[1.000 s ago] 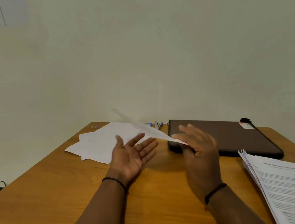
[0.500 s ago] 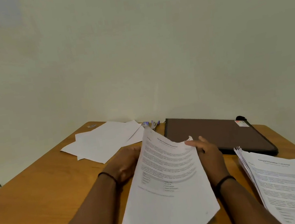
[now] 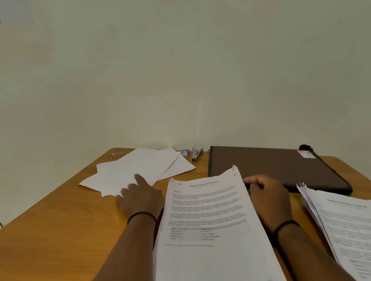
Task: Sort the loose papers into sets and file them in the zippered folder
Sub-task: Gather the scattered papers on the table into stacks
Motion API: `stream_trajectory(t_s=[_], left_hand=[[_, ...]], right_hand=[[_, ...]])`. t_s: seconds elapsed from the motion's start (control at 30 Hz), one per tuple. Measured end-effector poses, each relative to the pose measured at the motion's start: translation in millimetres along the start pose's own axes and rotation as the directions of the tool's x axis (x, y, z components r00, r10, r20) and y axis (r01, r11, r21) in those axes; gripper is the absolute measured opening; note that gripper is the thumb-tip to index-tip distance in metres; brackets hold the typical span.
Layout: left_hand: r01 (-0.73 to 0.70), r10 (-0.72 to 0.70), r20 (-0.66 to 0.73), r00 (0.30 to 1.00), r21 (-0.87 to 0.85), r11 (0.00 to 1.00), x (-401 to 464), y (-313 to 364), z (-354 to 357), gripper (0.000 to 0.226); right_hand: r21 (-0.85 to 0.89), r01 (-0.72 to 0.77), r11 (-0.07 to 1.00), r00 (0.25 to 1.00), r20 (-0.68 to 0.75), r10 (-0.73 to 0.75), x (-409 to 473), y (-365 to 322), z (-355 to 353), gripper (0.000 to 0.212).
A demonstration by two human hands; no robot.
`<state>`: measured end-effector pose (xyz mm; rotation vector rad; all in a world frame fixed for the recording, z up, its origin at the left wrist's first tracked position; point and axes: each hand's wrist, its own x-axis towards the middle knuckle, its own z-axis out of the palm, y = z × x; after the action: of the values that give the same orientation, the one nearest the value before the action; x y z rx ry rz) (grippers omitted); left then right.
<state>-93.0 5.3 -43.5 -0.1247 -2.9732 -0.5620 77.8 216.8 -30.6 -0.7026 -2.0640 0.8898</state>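
A printed sheet (image 3: 211, 232) headed as a financial statement lies face up on the wooden table (image 3: 51, 242) between my forearms. My left hand (image 3: 140, 196) reaches past it to the pile of loose white sheets (image 3: 136, 168) at the back left, with an extended finger touching the pile's near edge. My right hand (image 3: 268, 195) rests beside the printed sheet's right edge with relaxed fingers, and no grip on the sheet shows. The brown zippered folder (image 3: 266, 164) lies closed at the back right.
A fanned stack of printed papers (image 3: 364, 234) lies at the right front, partly over the table edge. A small stapler (image 3: 196, 154) and a staple box (image 3: 185, 152) sit by the wall between pile and folder. A clip (image 3: 116, 153) lies at the far corner.
The printed sheet, held curved in both hands before, now lies flat on the table. My left hand has moved out to the loose white sheets. My right hand has come off the sheet.
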Motion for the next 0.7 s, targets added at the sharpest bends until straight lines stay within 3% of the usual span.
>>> stream_trajectory(t_s=[0.1,0.2,0.57,0.7], left_hand=[[-0.076,0.084,-0.122,0.989,0.069,0.995,-3.6,5.7,-5.5,0.050],[-0.097,0.112,-0.144,0.983,0.107,0.989,-9.4,10.4,-9.6,0.028],[-0.159,0.153,-0.216,0.964,-0.011,0.987,-16.0,17.5,-15.1,0.023],[-0.110,0.108,-0.217,0.970,0.003,0.994,-14.2,12.9,-15.4,0.027]], right_hand=[[0.006,-0.066,0.998,0.998,0.002,0.066,0.2,0.5,0.8,0.024],[-0.009,-0.090,0.996,0.996,0.001,0.090,-0.9,0.1,2.8,0.035],[-0.096,-0.096,0.991,0.994,0.041,0.101,-5.2,-1.5,3.9,0.033],[-0.096,-0.110,0.989,0.992,0.051,0.115,-4.9,-1.7,4.5,0.032]])
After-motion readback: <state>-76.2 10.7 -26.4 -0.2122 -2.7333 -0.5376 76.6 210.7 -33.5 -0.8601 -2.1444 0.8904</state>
